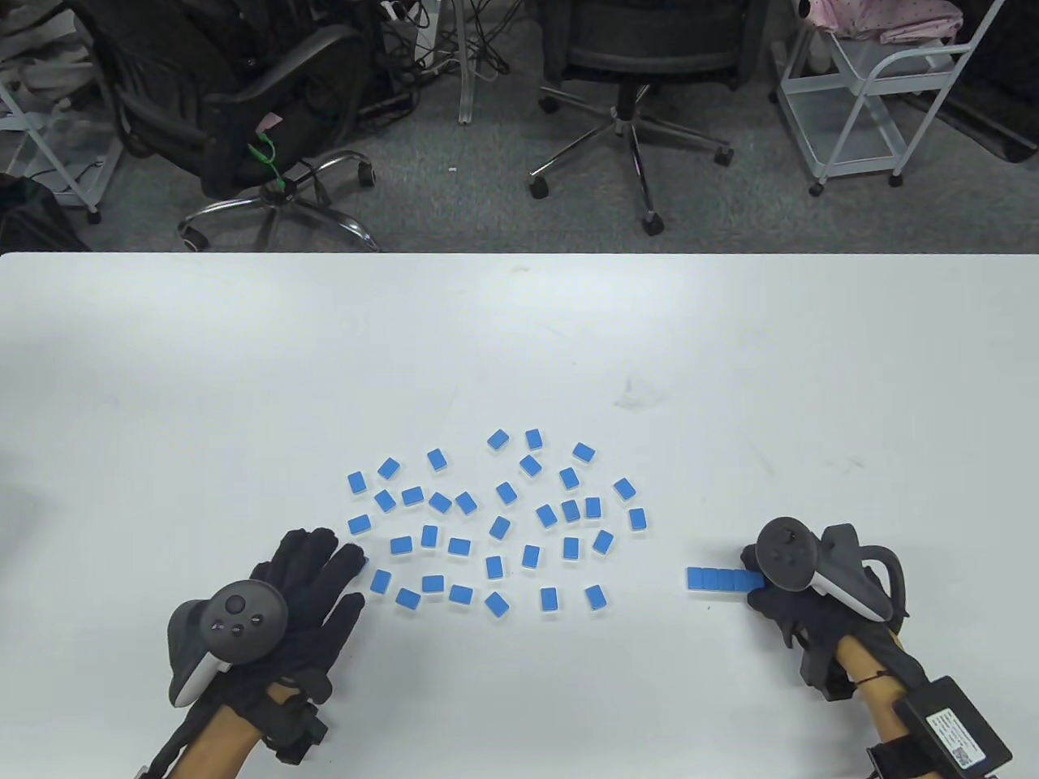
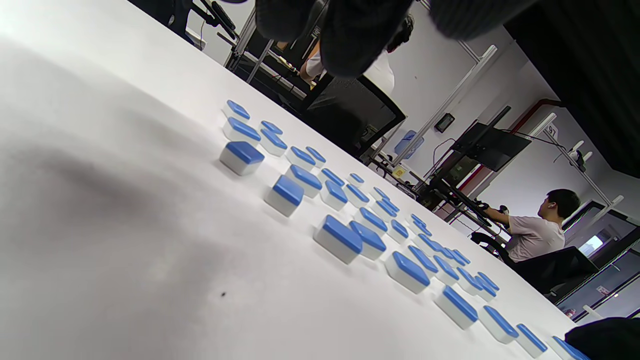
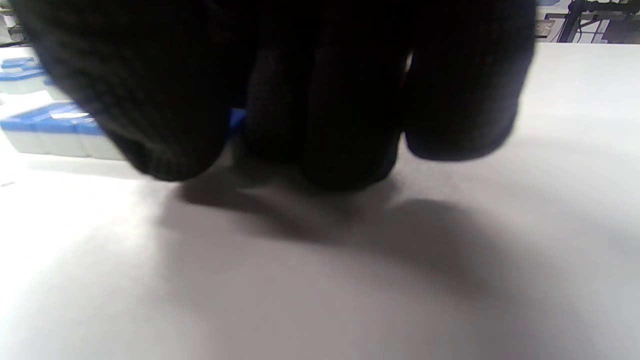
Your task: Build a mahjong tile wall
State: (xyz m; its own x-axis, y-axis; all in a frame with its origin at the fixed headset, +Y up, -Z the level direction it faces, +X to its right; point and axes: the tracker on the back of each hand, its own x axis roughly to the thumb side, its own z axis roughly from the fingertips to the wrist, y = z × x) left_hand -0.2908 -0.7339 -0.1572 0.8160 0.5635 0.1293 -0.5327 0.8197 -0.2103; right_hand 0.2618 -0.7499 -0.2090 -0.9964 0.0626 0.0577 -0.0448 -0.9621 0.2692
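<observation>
table view: loose mahjong tiles (image 1: 495, 519), blue backs up, lie scattered over the near middle of the white table (image 1: 519, 341), none stacked. to their right, well apart from the scatter, a short row of tiles (image 1: 722, 578) lies edge to edge in a straight line, one layer high.

left hand (image 1: 304, 600): palm down at the near left edge of the scatter, fingers straight and spread, holding nothing. fingertips (image 1: 351, 558) reach the nearest loose tile; contact or not, cannot tell. left wrist view: fingertips hang above the table, tiles spread out beyond them.

right hand (image 1: 791, 600): at the right end of the row, fingers bent down toward the table. right wrist view: fingers (image 3: 350, 100) curl together close to the surface with a sliver of blue between them, the row running off to the left. whether they pinch the end tile or only press against it, cannot tell.

background: office chairs (image 1: 633, 73) and a white cart (image 1: 877, 89) on grey carpet beyond the far table edge.
</observation>
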